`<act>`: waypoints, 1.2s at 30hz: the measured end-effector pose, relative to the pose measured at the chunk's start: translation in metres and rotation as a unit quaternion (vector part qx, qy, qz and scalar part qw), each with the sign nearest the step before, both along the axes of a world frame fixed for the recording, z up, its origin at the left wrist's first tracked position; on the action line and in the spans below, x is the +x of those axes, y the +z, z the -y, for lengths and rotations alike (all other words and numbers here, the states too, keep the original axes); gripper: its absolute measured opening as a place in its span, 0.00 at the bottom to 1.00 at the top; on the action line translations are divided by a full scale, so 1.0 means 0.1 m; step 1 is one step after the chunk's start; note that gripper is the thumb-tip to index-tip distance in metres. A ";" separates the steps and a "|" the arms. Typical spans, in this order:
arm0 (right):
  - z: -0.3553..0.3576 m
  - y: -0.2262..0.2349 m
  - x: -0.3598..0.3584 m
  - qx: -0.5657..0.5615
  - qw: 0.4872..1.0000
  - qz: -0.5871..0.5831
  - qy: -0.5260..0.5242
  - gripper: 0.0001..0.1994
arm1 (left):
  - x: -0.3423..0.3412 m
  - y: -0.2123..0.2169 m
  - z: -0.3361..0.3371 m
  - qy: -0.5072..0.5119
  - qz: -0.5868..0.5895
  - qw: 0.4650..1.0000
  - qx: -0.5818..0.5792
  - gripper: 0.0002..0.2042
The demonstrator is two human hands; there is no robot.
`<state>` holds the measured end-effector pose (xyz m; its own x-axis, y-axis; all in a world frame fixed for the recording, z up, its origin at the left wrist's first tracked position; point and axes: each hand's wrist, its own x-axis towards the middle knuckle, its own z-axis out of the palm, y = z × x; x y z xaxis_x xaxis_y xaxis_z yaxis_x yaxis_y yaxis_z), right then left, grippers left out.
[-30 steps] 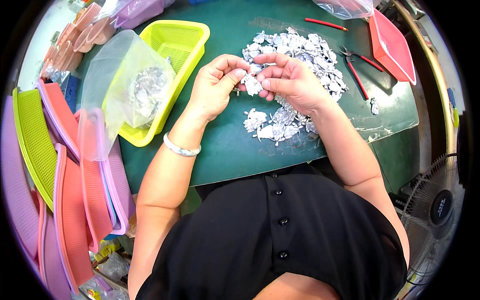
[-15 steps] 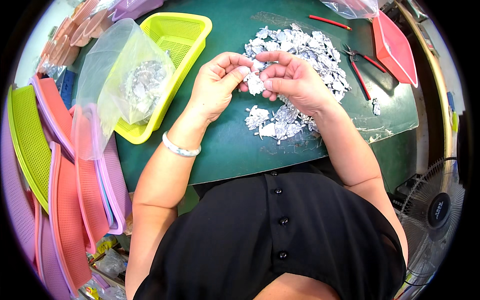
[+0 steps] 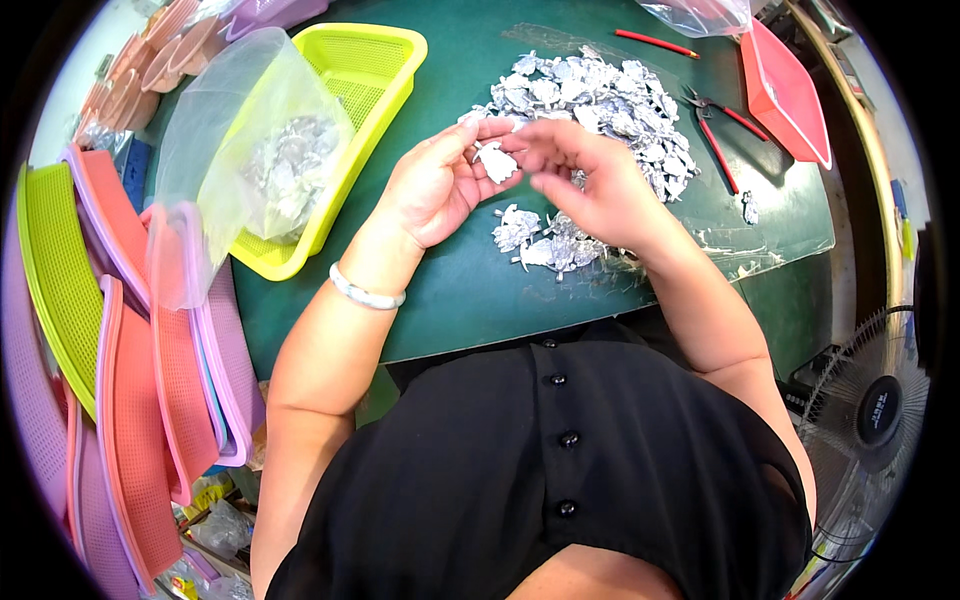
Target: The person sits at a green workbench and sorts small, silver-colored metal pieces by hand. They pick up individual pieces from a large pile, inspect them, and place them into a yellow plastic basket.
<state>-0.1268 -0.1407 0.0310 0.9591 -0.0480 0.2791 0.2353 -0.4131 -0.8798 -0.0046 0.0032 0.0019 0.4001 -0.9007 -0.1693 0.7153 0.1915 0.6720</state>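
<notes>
My left hand (image 3: 428, 190) is turned palm up above the table and holds a small, flat, silvery metal piece (image 3: 496, 163) with an irregular outline. Close beside it, my right hand (image 3: 605, 190) has its fingers curved and apart, slightly blurred, and nothing shows in them. Its fingertips come near the piece; whether they touch it is unclear. Behind both hands spreads a heap of similar silvery metal pieces (image 3: 630, 110). Nearer to me lies a smaller cluster of pieces (image 3: 560, 248), partly hidden by my right hand.
At left, a clear plastic bag (image 3: 290, 175) of pieces rests in a yellow-green basket (image 3: 405, 75). Stacked plastic baskets (image 3: 135, 400) flank the green table (image 3: 440, 320). Right: red-handled pliers (image 3: 715, 145), a red stick-like tool (image 3: 655, 43), a pink tray (image 3: 785, 100) and a fan (image 3: 875, 420).
My left hand has turned palm up with the metal piece lying in its fingers. The right hand has let go of the piece, its fingers now apart.
</notes>
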 end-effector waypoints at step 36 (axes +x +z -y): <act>-0.01 -0.01 -0.12 0.265 0.956 -0.107 -0.064 0.22 | -0.12 0.14 -0.05 0.007 0.046 0.994 0.096 0.05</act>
<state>-0.1389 -0.1395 0.0299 0.9682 -0.2493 -0.0193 0.0038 0.0915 -0.9958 -0.0170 0.0081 0.0158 0.4335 -0.8496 -0.3003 0.6471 0.0616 0.7599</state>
